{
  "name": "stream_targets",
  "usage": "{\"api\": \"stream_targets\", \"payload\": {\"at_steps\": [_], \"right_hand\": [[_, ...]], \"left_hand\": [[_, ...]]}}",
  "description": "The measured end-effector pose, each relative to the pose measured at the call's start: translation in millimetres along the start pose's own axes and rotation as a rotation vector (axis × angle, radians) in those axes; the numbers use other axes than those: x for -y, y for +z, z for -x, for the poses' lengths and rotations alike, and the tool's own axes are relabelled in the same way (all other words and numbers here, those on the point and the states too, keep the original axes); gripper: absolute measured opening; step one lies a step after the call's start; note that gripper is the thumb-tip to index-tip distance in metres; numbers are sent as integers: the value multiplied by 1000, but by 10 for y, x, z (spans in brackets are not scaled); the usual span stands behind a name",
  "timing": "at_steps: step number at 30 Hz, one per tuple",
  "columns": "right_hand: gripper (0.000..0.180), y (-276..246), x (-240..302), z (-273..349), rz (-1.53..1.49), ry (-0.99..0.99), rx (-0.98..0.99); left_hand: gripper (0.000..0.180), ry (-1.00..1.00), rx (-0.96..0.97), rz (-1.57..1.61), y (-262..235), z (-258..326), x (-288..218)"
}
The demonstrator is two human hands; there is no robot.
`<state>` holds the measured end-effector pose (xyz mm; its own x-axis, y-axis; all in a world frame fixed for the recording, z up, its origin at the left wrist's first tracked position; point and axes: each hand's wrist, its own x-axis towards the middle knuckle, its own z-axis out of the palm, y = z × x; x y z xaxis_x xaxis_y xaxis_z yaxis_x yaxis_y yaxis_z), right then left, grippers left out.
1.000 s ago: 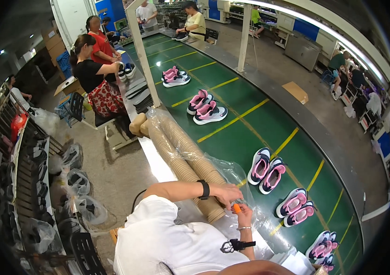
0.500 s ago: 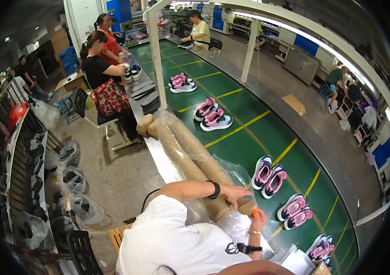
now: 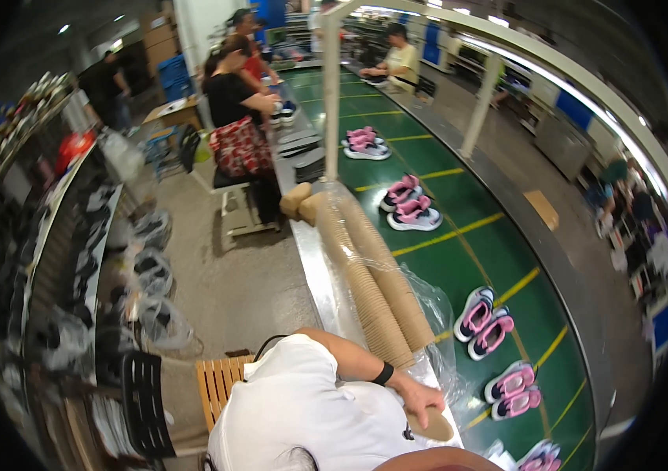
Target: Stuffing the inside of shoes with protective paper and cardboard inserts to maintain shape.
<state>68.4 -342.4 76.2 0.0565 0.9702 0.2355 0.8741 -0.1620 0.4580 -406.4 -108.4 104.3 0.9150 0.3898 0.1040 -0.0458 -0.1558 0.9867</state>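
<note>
1. Brown paper cups, stacked into long tubes (image 3: 373, 290) and wrapped in clear plastic, lie along the metal edge of the bench, just beside the green conveyor belt (image 3: 459, 251).
2. Left hand (image 3: 420, 399) comes over the white shirt, black band on the wrist. Its fingers curl over the top of a flat brown cup piece (image 3: 434, 425) at the near end of the stacks; the hand is grasping or pressing it, cannot tell which exactly.
3. Right hand: not visible in this view, so its grip cannot be told. Only a bit of forearm shows at the bottom edge.
4. The brown cup piece is at the bottom centre, touching the left hand, near the loose plastic wrap (image 3: 436, 314).
5. On the belt, pairs of pink and white shoes stand in a row: one pair (image 3: 484, 322) right of the stacks, another pair (image 3: 513, 388) closer to the hand, more pairs further up the belt.
6. Further along the bench a person in black top w/ red patterned apron (image 3: 238, 125) works; other people are behind.
7. Wooden slat stool (image 3: 220, 381) is to the left of the wearer.
</note>
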Motion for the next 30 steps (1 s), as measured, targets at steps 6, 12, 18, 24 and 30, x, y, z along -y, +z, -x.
{"api": "stream_targets", "payload": {"at_steps": [6,12,18,24,30], "right_hand": [[61,518,165,-672,-708,-20,-118],[44,434,1163,-1596,-1719,61,5],[27,-350,2301,-2707,-2711,141,259],[36,-2394,3382,-3076,-2728,-124,185],[73,-3164,3606,-3161,-1704,-646,-347]], "left_hand": [[34,-100,-83,134,30,353,-287],[33,-159,-268,270,33,546,-121],[32,50,-1050,-140,-616,349,-207],[56,233,-1026,-245,-830,333,-840],[62,398,-850,230,-858,488,-1053]]}}
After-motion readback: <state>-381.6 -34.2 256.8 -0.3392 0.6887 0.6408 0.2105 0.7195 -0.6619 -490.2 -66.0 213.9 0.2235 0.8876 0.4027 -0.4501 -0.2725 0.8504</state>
